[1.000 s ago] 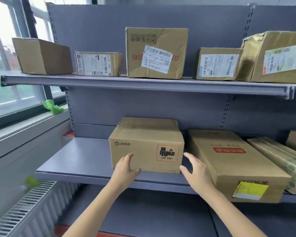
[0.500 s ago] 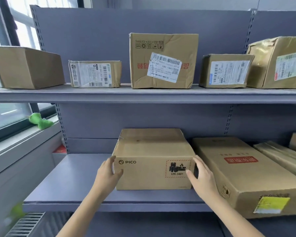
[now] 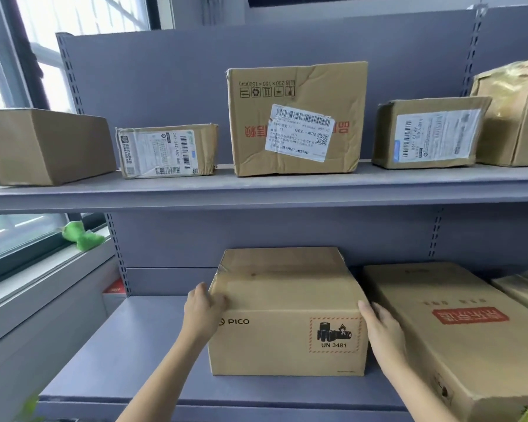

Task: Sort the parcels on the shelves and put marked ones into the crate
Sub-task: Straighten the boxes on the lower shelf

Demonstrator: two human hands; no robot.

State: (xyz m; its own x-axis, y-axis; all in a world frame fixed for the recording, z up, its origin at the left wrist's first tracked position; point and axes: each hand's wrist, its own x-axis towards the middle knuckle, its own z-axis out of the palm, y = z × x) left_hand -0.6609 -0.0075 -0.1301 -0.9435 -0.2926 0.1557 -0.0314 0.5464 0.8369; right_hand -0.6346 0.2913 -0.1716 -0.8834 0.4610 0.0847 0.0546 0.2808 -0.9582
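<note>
The PICO box, a brown carton with a battery warning label on its front face, stands on the lower shelf near the front edge, and its long axis runs left to right across the view. It lies directly between the two hands. The left hand touches the left end of the box near the upper corner, with the fingers bent around that edge. The right hand lies flat with straight fingers on the right end, in the narrow gap beside the long flat carton. Both hands are equally close, so I judge the lift needs both together. No crate is visible here.
</note>
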